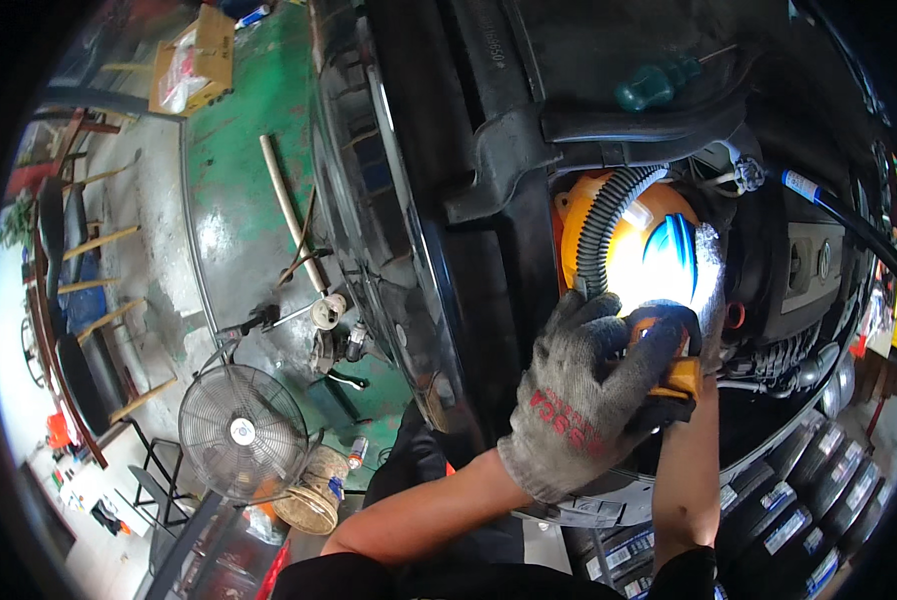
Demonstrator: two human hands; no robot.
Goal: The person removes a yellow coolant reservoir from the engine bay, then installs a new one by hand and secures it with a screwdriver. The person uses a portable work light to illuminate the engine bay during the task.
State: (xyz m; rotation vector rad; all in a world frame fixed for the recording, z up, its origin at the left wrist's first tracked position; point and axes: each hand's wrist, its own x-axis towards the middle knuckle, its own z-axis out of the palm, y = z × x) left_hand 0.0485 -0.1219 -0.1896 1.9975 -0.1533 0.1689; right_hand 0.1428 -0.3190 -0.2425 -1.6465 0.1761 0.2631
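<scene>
- We've got our left hand (581, 395) in a grey knit glove, grip closed around a small orange and black work light (669, 372) that's shining into the engine bay.
- The light sits low in the bay, just under the lit-up orange part (634, 235), and its beam blows that whole spot out white.
- Our right hand (709, 290) is also gloved and reaches up past the light, right against the bright spot. Can't tell whether its grip is open or closed, as the glare and the left hand hide most of it.
- A black ribbed hose (609, 225) curves over the orange part, just above our left fingers.
- A green-handled screwdriver (657, 85) lies on the black panel higher up, well apart from both hands.
- The engine cover (809, 265) is just to the right of the bright spot.
- Down on the green floor (259, 110) to the left: a standing fan (243, 432), a long pale stick (291, 212) and a cardboard box (197, 62) farther off.
- Stacked tyres (799, 500) sit at the lower right, near our right forearm.
</scene>
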